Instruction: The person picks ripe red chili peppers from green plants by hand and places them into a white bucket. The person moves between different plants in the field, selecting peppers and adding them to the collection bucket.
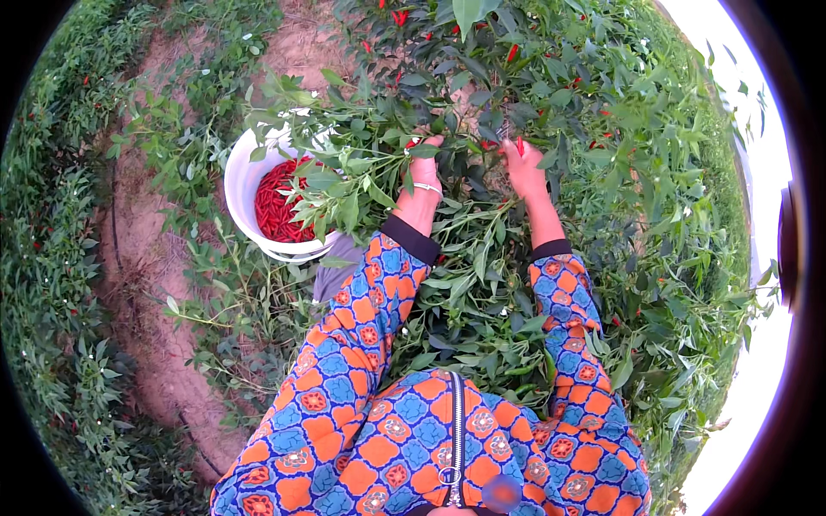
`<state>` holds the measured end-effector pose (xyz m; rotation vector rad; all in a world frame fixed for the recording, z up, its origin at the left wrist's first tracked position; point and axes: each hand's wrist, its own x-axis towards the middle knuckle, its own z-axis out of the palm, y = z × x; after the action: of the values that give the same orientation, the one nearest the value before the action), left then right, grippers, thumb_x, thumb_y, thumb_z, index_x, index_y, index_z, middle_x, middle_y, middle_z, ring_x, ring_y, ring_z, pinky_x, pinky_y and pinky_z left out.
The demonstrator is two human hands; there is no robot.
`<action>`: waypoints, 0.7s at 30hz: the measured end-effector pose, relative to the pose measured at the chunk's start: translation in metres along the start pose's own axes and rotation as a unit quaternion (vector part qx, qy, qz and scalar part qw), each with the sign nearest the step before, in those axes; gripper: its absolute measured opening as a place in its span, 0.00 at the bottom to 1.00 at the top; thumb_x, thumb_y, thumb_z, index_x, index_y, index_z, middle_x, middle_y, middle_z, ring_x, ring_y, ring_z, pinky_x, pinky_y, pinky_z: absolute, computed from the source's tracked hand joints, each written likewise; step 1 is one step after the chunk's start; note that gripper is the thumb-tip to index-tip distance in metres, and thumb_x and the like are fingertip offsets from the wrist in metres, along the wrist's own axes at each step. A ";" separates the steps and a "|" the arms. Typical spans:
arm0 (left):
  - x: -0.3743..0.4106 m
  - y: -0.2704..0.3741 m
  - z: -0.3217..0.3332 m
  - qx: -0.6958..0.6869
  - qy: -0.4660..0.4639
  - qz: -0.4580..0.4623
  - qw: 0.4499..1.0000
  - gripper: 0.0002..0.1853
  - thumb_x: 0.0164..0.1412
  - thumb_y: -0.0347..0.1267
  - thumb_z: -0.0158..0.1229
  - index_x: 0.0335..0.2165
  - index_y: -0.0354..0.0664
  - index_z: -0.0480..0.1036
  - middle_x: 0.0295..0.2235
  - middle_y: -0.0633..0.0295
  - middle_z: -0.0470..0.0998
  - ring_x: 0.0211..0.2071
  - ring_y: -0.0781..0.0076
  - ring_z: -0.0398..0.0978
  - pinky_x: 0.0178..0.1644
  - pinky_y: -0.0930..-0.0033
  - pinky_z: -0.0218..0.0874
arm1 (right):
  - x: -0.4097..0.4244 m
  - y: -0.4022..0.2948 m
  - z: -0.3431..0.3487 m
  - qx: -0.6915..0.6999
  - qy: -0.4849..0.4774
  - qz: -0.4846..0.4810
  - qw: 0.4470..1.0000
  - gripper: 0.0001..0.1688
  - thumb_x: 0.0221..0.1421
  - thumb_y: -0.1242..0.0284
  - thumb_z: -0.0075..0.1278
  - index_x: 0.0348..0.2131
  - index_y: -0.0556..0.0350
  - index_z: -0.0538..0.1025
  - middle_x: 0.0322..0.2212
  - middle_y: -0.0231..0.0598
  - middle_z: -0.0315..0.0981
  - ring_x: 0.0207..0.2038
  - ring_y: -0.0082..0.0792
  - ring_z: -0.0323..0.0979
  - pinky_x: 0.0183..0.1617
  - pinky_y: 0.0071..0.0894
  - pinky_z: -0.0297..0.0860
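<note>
My right hand (526,173) is among the chili plants, its thumb and fingers closed on a red chili pepper (520,147). My left hand (424,169), with a pale bracelet (427,188) at the wrist, reaches into the foliage to its left. A red chili (412,143) shows right beside its fingers, but leaves hide part of the hand, so its grip is unclear. Left of that hand stands a white plastic bucket (240,187) holding a heap of picked red chilies (282,206). A leafy chili branch (352,171) hangs partly over its rim.
Chili plants with red fruit (513,53) spread ahead and to the right. Green chilies (521,371) hang close to my body. At left, a bare soil path (151,258) with a thin dark hose (115,219) runs beside another row of plants (58,309).
</note>
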<state>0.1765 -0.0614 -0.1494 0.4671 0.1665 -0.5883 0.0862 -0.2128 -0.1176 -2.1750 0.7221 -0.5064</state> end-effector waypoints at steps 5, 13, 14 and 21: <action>0.011 0.003 -0.012 0.000 0.037 -0.036 0.999 0.12 0.41 0.27 0.58 0.31 0.42 0.72 0.31 0.65 0.73 0.33 0.71 0.68 0.40 0.69 0.59 | -0.011 -0.017 0.008 0.332 -0.087 0.235 0.909 0.14 0.53 0.65 0.43 0.35 0.57 0.68 0.20 0.35 0.65 0.14 0.14 0.56 0.11 0.12 0.48; -0.014 0.009 0.010 0.003 -0.006 -0.022 1.000 0.10 0.41 0.24 0.56 0.29 0.43 0.72 0.30 0.65 0.73 0.31 0.73 0.69 0.37 0.71 0.59 | 0.005 -0.023 0.036 -0.290 -0.008 -0.145 0.946 0.08 0.45 0.74 0.46 0.27 0.61 0.71 0.25 0.57 0.68 0.30 0.55 0.67 0.34 0.46 0.64; -0.008 0.006 0.006 0.020 0.003 -0.012 1.000 0.11 0.40 0.24 0.56 0.29 0.42 0.72 0.29 0.65 0.73 0.31 0.73 0.69 0.38 0.72 0.59 | 0.004 -0.026 0.039 -0.266 0.000 -0.133 0.955 0.08 0.45 0.73 0.46 0.26 0.61 0.71 0.25 0.56 0.68 0.31 0.54 0.67 0.34 0.45 0.64; -0.006 0.008 0.003 0.041 0.004 0.011 0.999 0.09 0.43 0.28 0.54 0.29 0.42 0.71 0.26 0.67 0.72 0.29 0.76 0.69 0.36 0.74 0.60 | 0.014 -0.004 0.042 -0.143 0.059 -0.117 0.981 0.11 0.44 0.72 0.49 0.30 0.59 0.72 0.24 0.52 0.70 0.27 0.52 0.68 0.33 0.39 0.65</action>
<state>0.1767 -0.0540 -0.1419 0.5507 0.1451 -0.5726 0.1214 -0.1961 -0.1385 -2.5340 0.6353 -0.6950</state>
